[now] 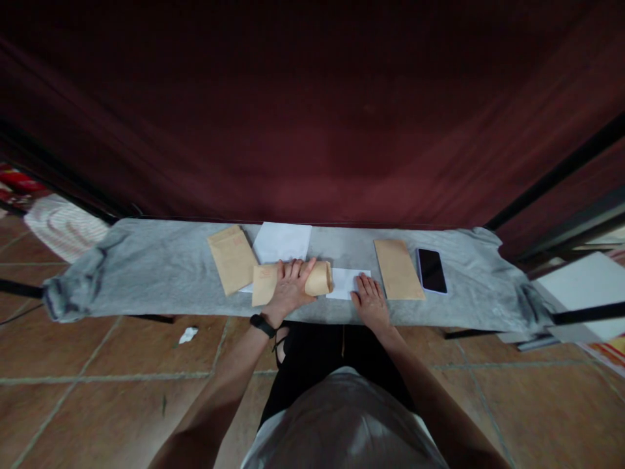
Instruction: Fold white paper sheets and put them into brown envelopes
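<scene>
My left hand (289, 291), fingers spread, presses down on a brown paper envelope (264, 284) lying crosswise before me. The envelope's right end bulges up into an open mouth. A white sheet of paper (342, 281) lies at that mouth; whether its left edge is inside, I cannot tell. My right hand (372, 301) rests on the sheet's right end with its fingers stretched out flat. Another brown envelope (233, 257) lies to the left, slightly tilted. Behind the middle envelope are white papers (284, 241), partly covered by it and my left hand.
Right of my right hand lies a further brown envelope (399, 270), beside a dark-screened phone (432, 271). A grey cloth (161, 277) covers the narrow table. A dark red curtain (312, 150) hangs behind. A white scrap (188, 335) is on the tiled floor.
</scene>
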A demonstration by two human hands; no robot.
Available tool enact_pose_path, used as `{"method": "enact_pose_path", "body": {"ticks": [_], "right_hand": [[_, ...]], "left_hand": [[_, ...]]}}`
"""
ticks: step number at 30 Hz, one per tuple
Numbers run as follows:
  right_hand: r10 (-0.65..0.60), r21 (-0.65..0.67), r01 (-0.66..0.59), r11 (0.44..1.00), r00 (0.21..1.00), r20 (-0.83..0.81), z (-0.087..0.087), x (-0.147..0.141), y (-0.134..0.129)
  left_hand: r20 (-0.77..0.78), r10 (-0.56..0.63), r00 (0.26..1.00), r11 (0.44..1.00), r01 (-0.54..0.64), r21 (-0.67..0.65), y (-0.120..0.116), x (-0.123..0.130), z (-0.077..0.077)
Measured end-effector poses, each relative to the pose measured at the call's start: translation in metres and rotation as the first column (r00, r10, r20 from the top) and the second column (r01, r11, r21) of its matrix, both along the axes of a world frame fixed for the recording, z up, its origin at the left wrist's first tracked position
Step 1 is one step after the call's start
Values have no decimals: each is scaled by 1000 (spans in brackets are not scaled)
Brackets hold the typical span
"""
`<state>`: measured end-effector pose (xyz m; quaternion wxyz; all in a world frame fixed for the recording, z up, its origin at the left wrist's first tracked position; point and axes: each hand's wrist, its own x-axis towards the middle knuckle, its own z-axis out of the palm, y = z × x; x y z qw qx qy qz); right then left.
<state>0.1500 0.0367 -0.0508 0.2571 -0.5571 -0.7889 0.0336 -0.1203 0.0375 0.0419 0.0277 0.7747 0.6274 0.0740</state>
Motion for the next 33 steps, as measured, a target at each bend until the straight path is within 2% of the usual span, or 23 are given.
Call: {"method": "enact_pose_path", "body": {"ticks": [3,6,10,14,16,20,23,28,31,33], "right_hand": [[40,-44,-51,998,975,-220,16,-5,5],[112,-172,-230,958,852,-512,34,-18,9],[45,-352,-429,832,685,-727,54,-33,11],[-24,-449,-593,668,586,-810,66,-30,11],[2,-472,-619,628,608,-794,68,-24,12],[188,-462,-592,660,726,-662,64,-18,18],[271,-484,-610,628,753,-599,59,-18,20],[279,-586,-576,570,807,-521,60,-24,18],[256,-609,-555,566,821,-510,62,-30,16],[220,-587,-561,584,805,-550,63,-33,15]], "left_hand": [[-7,-47,999,999,48,26,-6,12,7],[11,-76,997,996,75,50,-9,20,13],[16,-144,989,985,142,98,-14,29,18],[5,-214,977,971,212,110,-21,36,21],[-10,-233,972,968,233,93,-24,39,23],[-15,-294,956,953,294,69,-28,45,24],[8,-319,948,945,318,80,-29,46,22],[-19,-326,945,944,326,53,-25,38,13],[-37,-349,937,936,350,37,-20,29,9],[-57,-356,933,933,358,39,-18,22,10]]}}
